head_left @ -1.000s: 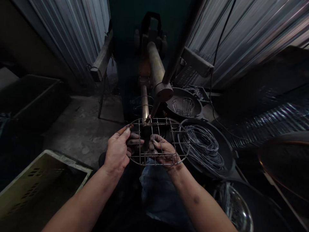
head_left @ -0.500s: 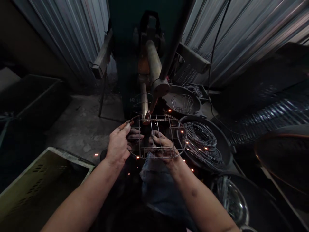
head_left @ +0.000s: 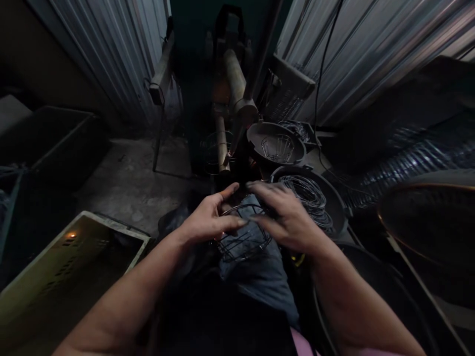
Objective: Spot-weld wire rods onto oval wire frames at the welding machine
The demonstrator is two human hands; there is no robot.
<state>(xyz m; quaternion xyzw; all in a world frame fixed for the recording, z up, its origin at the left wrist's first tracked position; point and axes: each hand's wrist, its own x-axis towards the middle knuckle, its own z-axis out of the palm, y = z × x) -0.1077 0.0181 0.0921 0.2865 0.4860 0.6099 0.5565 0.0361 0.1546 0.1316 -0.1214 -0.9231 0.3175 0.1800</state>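
A round wire basket of thin metal bars is tilted over my lap, low between my two hands. My left hand is at its left rim, with the thumb over the wire and the other fingers partly hidden behind. My right hand is over the basket's right side, fingers stretched forward and thumb apart, slightly blurred. Beyond my hands is a welding machine's lower electrode arm, with the upper electrode tip close to its end.
To the right are a pan with a wire basket in it and a pan holding coiled wire rings. A yellow plastic crate stands at left. A dark cable hangs at right. One spark glows near the crate.
The wire basket has moved from the electrodes down toward my lap and turned. My right hand has come off its bars, fingers now stretched. Most of the flying sparks are gone.
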